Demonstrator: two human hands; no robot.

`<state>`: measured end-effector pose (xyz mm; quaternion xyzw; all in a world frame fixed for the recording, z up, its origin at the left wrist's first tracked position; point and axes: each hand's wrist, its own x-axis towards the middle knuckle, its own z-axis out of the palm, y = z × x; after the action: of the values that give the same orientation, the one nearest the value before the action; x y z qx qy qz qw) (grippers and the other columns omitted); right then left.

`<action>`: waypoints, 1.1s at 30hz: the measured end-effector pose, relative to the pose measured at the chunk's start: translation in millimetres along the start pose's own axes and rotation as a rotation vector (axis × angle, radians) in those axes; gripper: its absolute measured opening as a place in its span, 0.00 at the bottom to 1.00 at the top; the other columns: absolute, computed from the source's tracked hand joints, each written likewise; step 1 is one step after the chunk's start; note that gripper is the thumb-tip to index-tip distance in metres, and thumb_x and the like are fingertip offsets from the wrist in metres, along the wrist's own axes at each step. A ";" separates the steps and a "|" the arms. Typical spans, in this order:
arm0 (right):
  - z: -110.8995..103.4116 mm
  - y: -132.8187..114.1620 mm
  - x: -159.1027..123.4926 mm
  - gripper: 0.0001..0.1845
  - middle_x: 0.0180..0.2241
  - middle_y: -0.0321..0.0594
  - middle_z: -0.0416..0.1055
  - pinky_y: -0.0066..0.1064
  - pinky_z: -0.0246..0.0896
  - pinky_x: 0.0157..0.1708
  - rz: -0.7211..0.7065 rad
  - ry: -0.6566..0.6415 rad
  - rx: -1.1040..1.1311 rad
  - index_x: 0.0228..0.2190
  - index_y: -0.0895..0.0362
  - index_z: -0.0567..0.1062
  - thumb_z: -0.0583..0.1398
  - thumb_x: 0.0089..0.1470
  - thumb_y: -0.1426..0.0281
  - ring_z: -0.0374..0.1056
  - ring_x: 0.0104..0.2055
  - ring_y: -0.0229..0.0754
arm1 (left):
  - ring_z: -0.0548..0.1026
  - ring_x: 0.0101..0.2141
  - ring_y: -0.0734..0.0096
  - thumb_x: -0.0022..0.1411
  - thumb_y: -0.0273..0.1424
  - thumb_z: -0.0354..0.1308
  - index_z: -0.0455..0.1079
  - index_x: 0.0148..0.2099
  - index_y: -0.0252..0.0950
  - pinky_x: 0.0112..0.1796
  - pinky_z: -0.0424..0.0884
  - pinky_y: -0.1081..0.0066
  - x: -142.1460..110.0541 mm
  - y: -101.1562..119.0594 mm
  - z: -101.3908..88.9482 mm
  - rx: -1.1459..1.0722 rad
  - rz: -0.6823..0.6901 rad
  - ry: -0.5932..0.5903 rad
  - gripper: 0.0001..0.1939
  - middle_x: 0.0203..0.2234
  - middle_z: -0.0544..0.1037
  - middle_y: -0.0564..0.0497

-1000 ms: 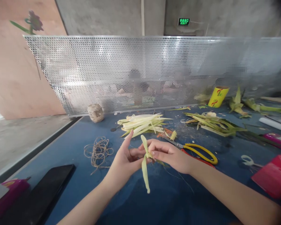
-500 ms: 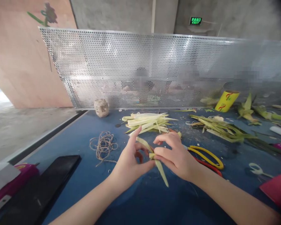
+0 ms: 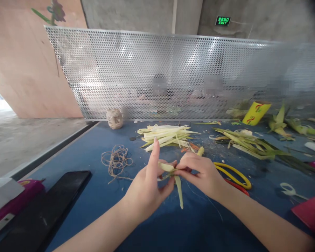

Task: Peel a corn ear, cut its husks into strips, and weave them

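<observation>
Pale green leaf strips (image 3: 179,192), which look like corn husk, are pinched between my two hands above the blue table. My left hand (image 3: 148,185) grips them with thumb and fingers while its index finger points up. From the other side, the fingertips of my right hand (image 3: 199,171) are closed on the same strips where they cross. One strip hangs down below my fingers, and a short piece sticks out to the left. A thin thread (image 3: 212,203) trails to the lower right. Just beyond lies a pile of husk strips (image 3: 168,136).
Tangled twine (image 3: 117,161) lies left, near a black phone-like slab (image 3: 49,206) and a twine ball (image 3: 114,119). Scissors with yellow and red handles (image 3: 245,182), greener leaves (image 3: 252,143) and a yellow roll (image 3: 256,113) are right. A perforated metal screen (image 3: 147,59) stands behind.
My right fingers have pinched in closer on the strips. The hanging strip now points more straight down, and the upper piece has folded lower. The thin thread shows more clearly.
</observation>
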<state>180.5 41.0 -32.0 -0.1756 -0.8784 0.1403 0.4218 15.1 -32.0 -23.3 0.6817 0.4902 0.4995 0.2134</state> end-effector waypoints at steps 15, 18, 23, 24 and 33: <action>2.2 3.8 1.6 0.07 0.26 0.37 0.71 0.24 0.59 0.26 0.200 -0.152 0.078 0.28 0.57 0.74 0.57 0.54 0.68 0.65 0.26 0.34 | 0.71 0.27 0.70 0.51 0.23 0.57 0.32 0.66 0.38 0.34 0.69 0.69 2.3 -5.0 1.7 -0.055 -0.135 0.002 0.47 0.29 0.77 0.50; 1.1 5.3 -0.7 0.08 0.30 0.39 0.72 0.26 0.62 0.32 0.040 -0.168 -0.039 0.33 0.56 0.73 0.54 0.57 0.70 0.67 0.31 0.36 | 0.74 0.30 0.68 0.50 0.22 0.58 0.29 0.66 0.42 0.34 0.70 0.68 3.3 -7.1 1.4 -0.138 -0.185 0.027 0.50 0.32 0.78 0.49; -0.3 1.9 -5.1 0.13 0.30 0.43 0.72 0.31 0.62 0.33 -0.173 -0.148 -0.345 0.33 0.59 0.73 0.49 0.60 0.72 0.68 0.32 0.40 | 0.76 0.31 0.65 0.50 0.25 0.61 0.30 0.66 0.44 0.34 0.72 0.66 3.2 -4.6 1.1 -0.140 -0.203 0.075 0.51 0.30 0.78 0.50; -0.5 0.1 -5.4 0.14 0.29 0.44 0.72 0.31 0.61 0.31 -0.223 -0.144 -0.413 0.32 0.60 0.73 0.48 0.60 0.74 0.67 0.30 0.40 | 0.76 0.31 0.64 0.50 0.26 0.61 0.30 0.66 0.44 0.34 0.72 0.66 3.3 -3.8 1.1 -0.132 -0.199 0.083 0.51 0.29 0.78 0.50; -2.6 -7.3 -0.9 0.17 0.20 0.41 0.68 0.32 0.53 0.22 -0.454 -0.106 -0.754 0.27 0.62 0.74 0.48 0.56 0.81 0.60 0.20 0.36 | 0.76 0.25 0.66 0.42 0.26 0.66 0.31 0.66 0.40 0.28 0.72 0.70 13.6 -6.7 1.7 -0.290 -0.363 0.085 0.57 0.22 0.77 0.54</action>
<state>181.8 34.3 -28.2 -0.1126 -0.9049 -0.2775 0.3026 13.8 -16.8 -22.8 0.5230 0.5365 0.5463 0.3743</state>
